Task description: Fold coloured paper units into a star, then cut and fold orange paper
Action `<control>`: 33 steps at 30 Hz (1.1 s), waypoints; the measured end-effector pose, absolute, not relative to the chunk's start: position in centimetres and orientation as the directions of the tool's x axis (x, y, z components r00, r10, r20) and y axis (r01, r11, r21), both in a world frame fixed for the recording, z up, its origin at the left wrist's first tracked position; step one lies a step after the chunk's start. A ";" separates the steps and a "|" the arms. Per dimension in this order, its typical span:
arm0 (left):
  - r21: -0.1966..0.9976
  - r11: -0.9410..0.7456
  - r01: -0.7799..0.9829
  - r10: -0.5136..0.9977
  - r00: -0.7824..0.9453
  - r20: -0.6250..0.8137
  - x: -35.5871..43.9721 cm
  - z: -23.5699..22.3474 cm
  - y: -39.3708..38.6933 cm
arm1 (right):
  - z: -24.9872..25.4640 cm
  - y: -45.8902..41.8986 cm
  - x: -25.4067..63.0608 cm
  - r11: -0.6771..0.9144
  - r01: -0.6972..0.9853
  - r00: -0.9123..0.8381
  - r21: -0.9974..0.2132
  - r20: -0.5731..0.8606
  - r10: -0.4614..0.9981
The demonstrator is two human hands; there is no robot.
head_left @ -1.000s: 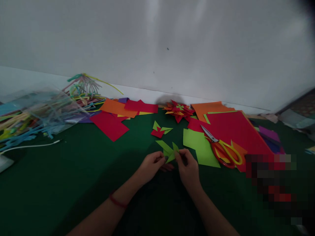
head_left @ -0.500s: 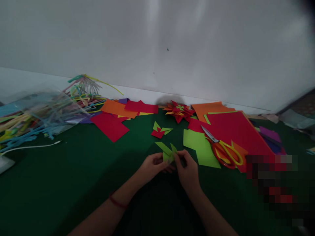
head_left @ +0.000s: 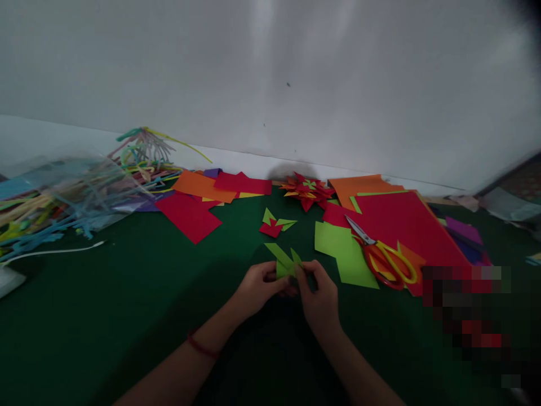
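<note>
A piece of folded green paper (head_left: 284, 265) is held between my two hands, with two pointed flaps sticking up from it. My left hand (head_left: 258, 286) pinches its left and lower side. On its right edge, the thumb and fingers of my right hand (head_left: 319, 290) are closed. Part of the paper is hidden behind the fingers. Just beyond my hands lies a small folded red-and-green paper piece (head_left: 273, 224). Farther back rests a many-pointed paper flower (head_left: 307, 190) in red, orange and green.
Scissors (head_left: 382, 254) with red and yellow handles lie on green paper (head_left: 355, 262) and red sheets (head_left: 397, 225) to the right. Red paper (head_left: 192, 217) and orange paper (head_left: 205, 187) lie back left. Pipe cleaners (head_left: 46, 208), partly under clear plastic, fill the far left. A wall rises behind.
Both hands have shifted very slightly with the folded green paper, which stays in their grip. Everything else on the table looks the same.
</note>
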State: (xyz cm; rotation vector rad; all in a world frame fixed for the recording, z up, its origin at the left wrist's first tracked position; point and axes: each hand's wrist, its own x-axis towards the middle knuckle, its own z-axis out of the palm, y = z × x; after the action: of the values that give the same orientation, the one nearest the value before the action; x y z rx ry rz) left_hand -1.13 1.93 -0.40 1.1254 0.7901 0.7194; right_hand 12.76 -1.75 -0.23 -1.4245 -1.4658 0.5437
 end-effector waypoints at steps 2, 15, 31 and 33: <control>0.959 0.262 -0.108 0.829 0.533 -0.166 -1.1 -0.4 1.9 | -0.3 -1.7 12.8 0.189 0.448 0.190 -0.874 0.300 0.935; 0.978 0.195 -0.079 0.780 0.617 -0.106 -1.3 0.1 1.8 | 0.2 -1.7 13.2 0.192 0.328 0.054 -0.925 0.221 0.974; 0.983 0.181 0.011 0.727 0.672 -0.141 -1.5 0.5 1.8 | 0.5 -0.9 14.8 -0.009 0.119 -0.146 -0.993 -0.027 0.989; 0.987 0.156 0.043 0.715 0.685 -0.143 -1.6 0.5 1.8 | 0.6 -0.9 14.9 -0.019 0.123 -0.178 -0.992 -0.041 0.983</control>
State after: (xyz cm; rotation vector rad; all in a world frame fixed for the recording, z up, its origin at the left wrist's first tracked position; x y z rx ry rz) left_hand -1.61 1.81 0.49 1.3462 0.7023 0.5420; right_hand 14.90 -0.92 0.57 -1.2306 -1.4203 1.3054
